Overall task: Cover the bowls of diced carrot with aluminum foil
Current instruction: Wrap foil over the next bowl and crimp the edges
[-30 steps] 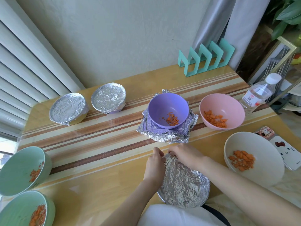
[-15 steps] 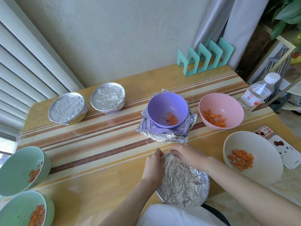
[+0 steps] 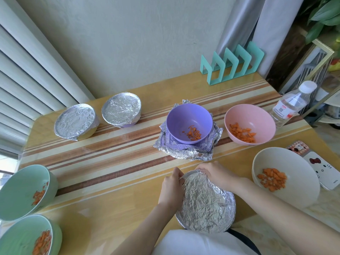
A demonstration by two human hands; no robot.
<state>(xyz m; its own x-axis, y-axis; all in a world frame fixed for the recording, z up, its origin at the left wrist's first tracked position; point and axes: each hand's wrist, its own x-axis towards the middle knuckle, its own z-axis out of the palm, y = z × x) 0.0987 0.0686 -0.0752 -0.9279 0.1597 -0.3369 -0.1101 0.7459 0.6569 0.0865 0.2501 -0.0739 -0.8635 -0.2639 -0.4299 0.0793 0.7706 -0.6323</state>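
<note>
The hands have drawn slightly apart. The left hand (image 3: 170, 186) pinches the foil (image 3: 200, 190) in its fingers (image 3: 177, 174) at the left rim of the bowl (image 3: 211, 218), which stands at the near bench (image 3: 110, 208) edge; the right hand (image 3: 216, 173) grips the foil over the far rim.

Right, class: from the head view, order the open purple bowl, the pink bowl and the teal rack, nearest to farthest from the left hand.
1. Purple bowl, straight ahead of the left hand.
2. Pink bowl, beyond it to the right.
3. Teal rack, far back on the right.
</note>
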